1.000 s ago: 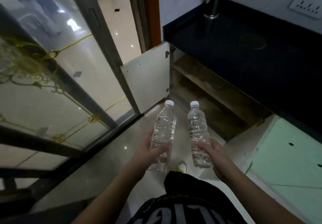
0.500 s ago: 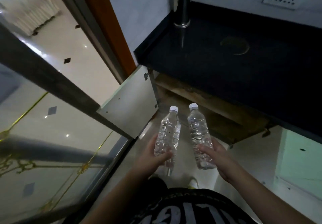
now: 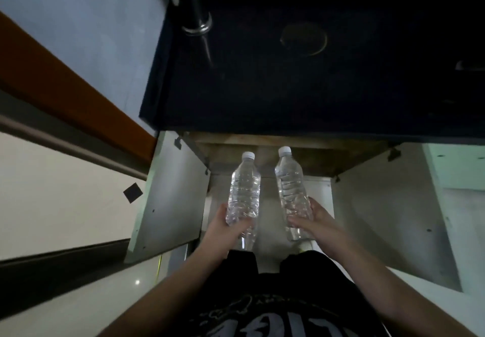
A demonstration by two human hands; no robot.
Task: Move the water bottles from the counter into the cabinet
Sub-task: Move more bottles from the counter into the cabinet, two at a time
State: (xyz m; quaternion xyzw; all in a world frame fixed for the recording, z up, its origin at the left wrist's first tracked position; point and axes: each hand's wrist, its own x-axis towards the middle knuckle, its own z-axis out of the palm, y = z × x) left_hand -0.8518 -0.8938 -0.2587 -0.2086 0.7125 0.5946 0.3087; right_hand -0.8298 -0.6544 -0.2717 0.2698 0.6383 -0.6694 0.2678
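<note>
Two bottles up in front of us, one in each hand, right at the mouth of the open cabinet.

Our left hand has its fingers curled round the lower half of the left water bottle, thumb across the front; our right hand wraps the lower part of the right water bottle the same way — both bottles clear, white-capped, caps pointing away from the fingers and leaning a little toward the cabinet. The two bottles sit just beside each other, not touching. Beyond the fingertips the wooden cabinet interior shows under the dark counter, with the left cabinet door swung out beside our left fingers and the right cabinet door out past our right ones. On the counter, well beyond the caps — a shiny metal holder at the back left corner.
</note>
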